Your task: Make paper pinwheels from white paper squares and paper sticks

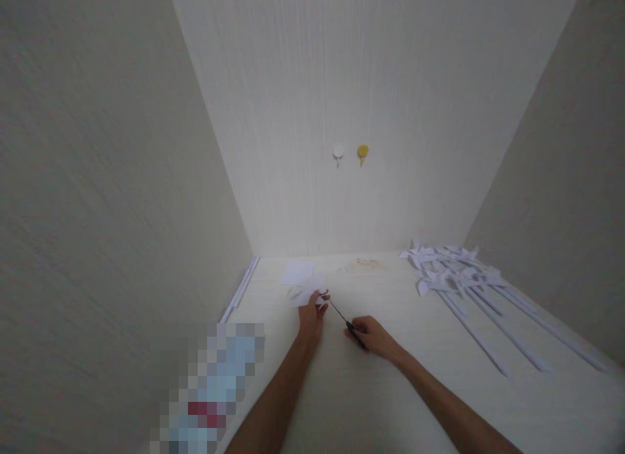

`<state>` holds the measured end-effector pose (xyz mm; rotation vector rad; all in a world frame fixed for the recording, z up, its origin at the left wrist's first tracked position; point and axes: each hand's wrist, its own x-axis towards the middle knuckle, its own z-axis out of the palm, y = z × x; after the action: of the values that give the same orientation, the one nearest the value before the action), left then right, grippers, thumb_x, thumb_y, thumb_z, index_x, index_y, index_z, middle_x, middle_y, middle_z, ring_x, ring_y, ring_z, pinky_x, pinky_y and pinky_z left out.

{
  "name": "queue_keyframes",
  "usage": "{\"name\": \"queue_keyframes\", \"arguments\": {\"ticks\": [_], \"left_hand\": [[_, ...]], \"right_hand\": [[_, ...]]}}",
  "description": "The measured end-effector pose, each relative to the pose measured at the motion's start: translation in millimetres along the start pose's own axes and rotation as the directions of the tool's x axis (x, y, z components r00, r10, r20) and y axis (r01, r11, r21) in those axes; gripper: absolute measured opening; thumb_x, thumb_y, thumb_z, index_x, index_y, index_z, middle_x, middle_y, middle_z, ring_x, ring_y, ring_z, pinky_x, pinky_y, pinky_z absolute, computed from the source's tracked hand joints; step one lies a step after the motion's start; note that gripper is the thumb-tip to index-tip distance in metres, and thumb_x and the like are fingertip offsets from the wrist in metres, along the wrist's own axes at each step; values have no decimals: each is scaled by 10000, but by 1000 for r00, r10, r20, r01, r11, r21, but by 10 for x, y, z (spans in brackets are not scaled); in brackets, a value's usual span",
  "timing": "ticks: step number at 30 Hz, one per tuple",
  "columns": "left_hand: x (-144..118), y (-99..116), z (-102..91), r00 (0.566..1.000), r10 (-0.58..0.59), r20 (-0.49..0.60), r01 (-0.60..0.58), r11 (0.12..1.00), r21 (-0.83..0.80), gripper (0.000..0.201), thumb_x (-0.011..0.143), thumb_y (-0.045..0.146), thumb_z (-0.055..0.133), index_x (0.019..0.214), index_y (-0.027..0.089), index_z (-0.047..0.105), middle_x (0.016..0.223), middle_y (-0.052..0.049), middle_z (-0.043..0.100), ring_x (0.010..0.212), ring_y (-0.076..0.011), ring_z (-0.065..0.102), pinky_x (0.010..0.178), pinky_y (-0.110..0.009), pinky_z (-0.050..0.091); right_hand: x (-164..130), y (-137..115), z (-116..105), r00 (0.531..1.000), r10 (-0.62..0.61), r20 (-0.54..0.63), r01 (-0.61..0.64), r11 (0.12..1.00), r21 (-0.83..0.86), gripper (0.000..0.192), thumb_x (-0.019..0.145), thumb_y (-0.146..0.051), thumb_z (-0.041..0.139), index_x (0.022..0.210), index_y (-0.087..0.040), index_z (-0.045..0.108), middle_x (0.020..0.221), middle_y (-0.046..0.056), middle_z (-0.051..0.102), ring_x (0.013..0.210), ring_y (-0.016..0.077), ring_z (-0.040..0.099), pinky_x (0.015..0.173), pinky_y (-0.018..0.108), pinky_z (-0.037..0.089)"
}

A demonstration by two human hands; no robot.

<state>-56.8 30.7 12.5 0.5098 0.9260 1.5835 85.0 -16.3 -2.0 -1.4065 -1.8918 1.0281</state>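
My left hand [312, 318] holds a small white sheet of paper [307, 290] just above the pale table [351, 389]. My right hand [372, 335] grips a pair of scissors [342, 316] by its dark handles. The thin blades point up and to the left, with their tip at the right edge of the paper near my left fingers. Another white paper square [297, 272] lies flat on the table just behind the held sheet.
Several white paper pinwheels on long white sticks [459, 275] lie at the right of the table. White strips [240, 290] run along the left wall. Two small hooks, one white [338, 153], one yellow [362, 152], hang on the back wall. A blurred patch [215, 389] sits at lower left.
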Motion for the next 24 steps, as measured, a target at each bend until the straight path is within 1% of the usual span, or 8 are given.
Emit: {"name": "queue_keyframes", "arguments": {"ticks": [3,5,8,12,15,18,22,24], "left_hand": [[16,-1,-14,1000,-3,14,3,998,-55,146,596,158,602,728,157,540,641,13,616,515,-79,577,406,-141,412],[26,-6,-25,1000,-6,26,7,998,-59,143,595,163,601,725,158,540,642,16,615,519,-72,572,412,-135,410],[23,-13,-26,997,-31,67,31,1000,4,124,599,191,601,698,155,537,644,17,613,523,-60,557,430,-131,408],[-39,-31,6,980,-96,177,75,989,125,151,564,204,633,674,143,549,608,11,601,510,-82,545,409,-154,388],[-112,-52,27,934,-144,327,46,956,291,143,575,232,626,666,142,563,585,13,586,506,-98,541,402,-173,377],[-172,-67,27,867,-206,455,-26,891,453,133,610,262,595,673,145,581,597,10,586,497,-97,532,400,-178,363],[-208,-69,13,807,-250,536,-117,821,559,160,651,292,548,649,143,605,613,-13,604,494,-99,521,390,-183,335],[-208,-76,9,791,-243,561,-165,799,578,190,664,303,533,608,137,606,577,-16,595,479,-96,506,385,-185,324]], "right_hand": [[12,28,20,1000,-1,-6,1,1000,16,334,676,-406,496,469,-188,351,393,-62,350,372,64,332,376,198,212],[25,40,30,999,-9,-34,11,997,75,330,663,-402,515,473,-191,347,396,-64,355,373,65,331,378,201,215],[47,46,25,991,-16,-133,49,966,254,323,653,-422,533,499,-191,369,408,-60,391,383,66,340,386,204,244],[60,47,-23,967,74,-244,74,833,548,301,642,-452,560,632,-177,438,490,-35,510,367,56,347,362,194,247],[53,46,-57,932,145,-331,122,736,666,308,621,-433,602,664,-169,450,552,-10,569,366,49,366,356,186,245],[47,44,-75,909,172,-379,165,688,706,287,593,-380,647,646,-162,467,543,-16,566,367,42,365,352,179,240],[51,59,-82,896,186,-404,215,615,759,257,555,-305,687,612,-161,483,493,-57,507,375,32,361,362,168,258],[58,75,-82,893,194,-405,226,586,778,254,551,-301,691,612,-159,488,497,-63,495,375,30,363,361,166,261]]}}
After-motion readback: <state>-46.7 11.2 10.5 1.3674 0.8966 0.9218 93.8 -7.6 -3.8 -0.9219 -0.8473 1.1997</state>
